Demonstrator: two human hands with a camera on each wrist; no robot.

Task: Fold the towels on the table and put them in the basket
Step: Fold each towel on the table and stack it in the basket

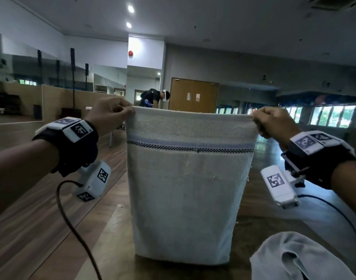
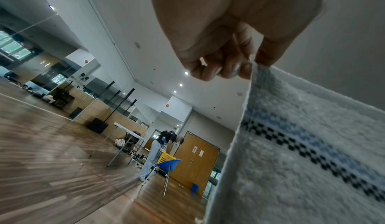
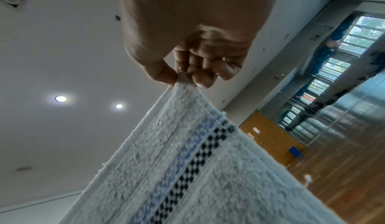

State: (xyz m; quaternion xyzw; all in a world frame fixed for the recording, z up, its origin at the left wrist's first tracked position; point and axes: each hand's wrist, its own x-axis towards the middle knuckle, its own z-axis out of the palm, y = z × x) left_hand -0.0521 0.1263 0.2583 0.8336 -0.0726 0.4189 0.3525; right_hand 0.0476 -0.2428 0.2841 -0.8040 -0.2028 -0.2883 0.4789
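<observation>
A pale towel (image 1: 185,188) with a blue and black checkered stripe hangs upright in front of me, stretched flat by its top edge. My left hand (image 1: 110,114) pinches the top left corner, thumb and fingers curled on the hem. My right hand (image 1: 274,122) pinches the top right corner the same way. The left wrist view shows the left hand (image 2: 233,46) pinching the towel (image 2: 302,153) corner. In the right wrist view, the right hand (image 3: 193,49) grips the towel (image 3: 187,170) corner. A second crumpled towel (image 1: 298,257) lies on the wooden table (image 1: 112,239) at lower right. No basket is in the head view.
Another person (image 1: 154,98) bends over beyond the towel, near a white folding table (image 2: 129,130), a yellow basket (image 2: 165,157) and a blue chair (image 2: 168,163). A wooden double door (image 1: 193,96) stands behind. Cables hang from both wrist cameras. Wooden floor spreads to the left.
</observation>
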